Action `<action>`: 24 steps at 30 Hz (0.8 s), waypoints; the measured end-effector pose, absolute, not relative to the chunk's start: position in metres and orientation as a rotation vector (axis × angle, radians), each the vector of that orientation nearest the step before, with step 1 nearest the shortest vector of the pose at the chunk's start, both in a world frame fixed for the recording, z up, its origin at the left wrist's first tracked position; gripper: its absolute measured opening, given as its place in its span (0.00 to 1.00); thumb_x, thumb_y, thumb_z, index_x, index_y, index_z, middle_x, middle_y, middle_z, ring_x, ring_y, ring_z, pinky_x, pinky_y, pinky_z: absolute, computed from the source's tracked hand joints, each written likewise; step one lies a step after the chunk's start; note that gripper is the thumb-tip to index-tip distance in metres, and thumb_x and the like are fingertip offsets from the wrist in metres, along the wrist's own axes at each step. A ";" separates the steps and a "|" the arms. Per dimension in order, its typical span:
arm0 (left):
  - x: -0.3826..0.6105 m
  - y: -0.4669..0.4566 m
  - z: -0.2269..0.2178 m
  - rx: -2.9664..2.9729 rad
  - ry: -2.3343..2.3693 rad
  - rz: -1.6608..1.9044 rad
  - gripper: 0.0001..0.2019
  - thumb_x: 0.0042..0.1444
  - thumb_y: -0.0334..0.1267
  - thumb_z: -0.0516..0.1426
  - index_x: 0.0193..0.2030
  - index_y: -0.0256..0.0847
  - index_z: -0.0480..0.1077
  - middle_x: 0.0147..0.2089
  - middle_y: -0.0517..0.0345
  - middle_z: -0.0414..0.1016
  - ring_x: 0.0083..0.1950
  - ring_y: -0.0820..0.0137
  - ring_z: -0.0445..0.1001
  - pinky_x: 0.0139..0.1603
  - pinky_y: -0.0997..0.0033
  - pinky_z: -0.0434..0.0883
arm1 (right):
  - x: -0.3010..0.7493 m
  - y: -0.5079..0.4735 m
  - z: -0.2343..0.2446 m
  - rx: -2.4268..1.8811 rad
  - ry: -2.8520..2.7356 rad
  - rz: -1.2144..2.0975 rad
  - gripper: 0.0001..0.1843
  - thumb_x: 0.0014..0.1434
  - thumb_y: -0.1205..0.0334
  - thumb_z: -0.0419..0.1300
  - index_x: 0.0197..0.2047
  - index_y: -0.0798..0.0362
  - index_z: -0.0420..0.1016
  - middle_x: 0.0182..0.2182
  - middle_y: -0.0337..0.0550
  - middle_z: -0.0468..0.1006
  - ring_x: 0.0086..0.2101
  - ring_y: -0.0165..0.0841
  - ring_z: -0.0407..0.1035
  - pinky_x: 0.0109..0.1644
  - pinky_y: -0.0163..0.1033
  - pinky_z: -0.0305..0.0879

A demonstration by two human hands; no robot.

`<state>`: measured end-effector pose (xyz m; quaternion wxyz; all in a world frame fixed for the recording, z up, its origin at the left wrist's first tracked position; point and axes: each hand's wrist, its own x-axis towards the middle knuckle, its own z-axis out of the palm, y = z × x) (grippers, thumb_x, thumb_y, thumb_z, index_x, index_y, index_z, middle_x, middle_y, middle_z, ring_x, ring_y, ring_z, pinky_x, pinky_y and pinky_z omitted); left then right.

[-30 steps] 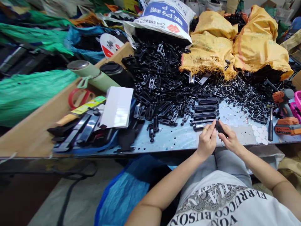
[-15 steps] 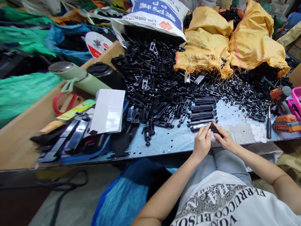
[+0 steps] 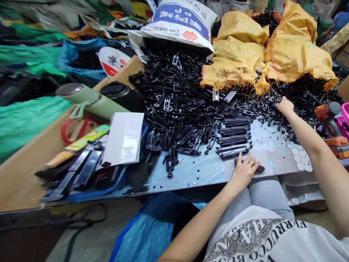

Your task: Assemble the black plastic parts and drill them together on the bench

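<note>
My left hand [image 3: 244, 169] rests on the near edge of the table with its fingers spread over a flat black plastic part [image 3: 261, 168], which shows on both sides of the fingers. Stretched out to the far right, my right hand [image 3: 285, 105] has its fingers drawn together at the pile of small black-headed screws [image 3: 268, 111]; whatever is between the fingertips is hidden. Just beyond my left hand, several black assembled parts [image 3: 235, 140] lie in a neat stack of rows.
A big heap of black parts [image 3: 188, 96] spreads from under a white sack [image 3: 177, 31]. Yellow sacks [image 3: 237, 54] stand behind the screws. An orange cordless drill [image 3: 328, 118] and white discs [image 3: 301, 159] are at right. Scissors [image 3: 73, 129], a green bottle [image 3: 92, 96] and a white box [image 3: 124, 136] lie left.
Both hands held the black part together before. Now it lies on the table under my left hand, and my right hand has moved away, forward and right, to the screws.
</note>
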<state>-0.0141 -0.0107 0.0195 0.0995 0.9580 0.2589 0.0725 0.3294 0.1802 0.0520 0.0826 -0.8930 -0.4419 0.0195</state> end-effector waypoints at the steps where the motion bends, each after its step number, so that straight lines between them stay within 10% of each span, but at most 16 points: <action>1: -0.011 -0.006 0.019 2.837 0.735 0.139 0.22 0.56 0.23 0.47 0.56 0.45 0.65 0.46 0.51 0.72 0.52 0.64 0.68 0.59 0.52 0.59 | 0.331 0.190 0.052 -2.720 -1.242 0.127 0.31 0.54 0.55 0.61 0.55 0.65 0.61 0.45 0.63 0.71 0.47 0.46 0.67 0.49 0.48 0.64; 10: -0.026 0.005 0.022 2.757 0.990 0.084 0.22 0.58 0.23 0.46 0.58 0.39 0.63 0.43 0.48 0.71 0.46 0.62 0.69 0.45 0.61 0.66 | 0.354 0.135 0.064 -2.233 -0.877 0.714 0.10 0.49 0.60 0.64 0.29 0.58 0.69 0.19 0.41 0.69 0.28 0.34 0.69 0.34 0.38 0.68; 17: 0.009 0.011 0.026 2.025 0.848 0.655 0.26 0.59 0.43 0.53 0.63 0.41 0.56 0.55 0.45 0.68 0.53 0.62 0.69 0.53 0.59 0.67 | 0.252 0.005 0.030 -1.472 -0.978 1.334 0.17 0.54 0.46 0.56 0.37 0.52 0.66 0.33 0.43 0.75 0.36 0.33 0.71 0.37 0.37 0.68; 24: 0.023 0.016 0.026 1.261 0.915 0.536 0.22 0.58 0.48 0.50 0.50 0.32 0.67 0.21 0.61 0.67 0.19 0.74 0.65 0.21 0.75 0.63 | 0.189 -0.060 0.027 -1.737 -1.943 0.562 0.21 0.60 0.44 0.52 0.31 0.54 0.68 0.36 0.51 0.75 0.41 0.41 0.67 0.46 0.46 0.61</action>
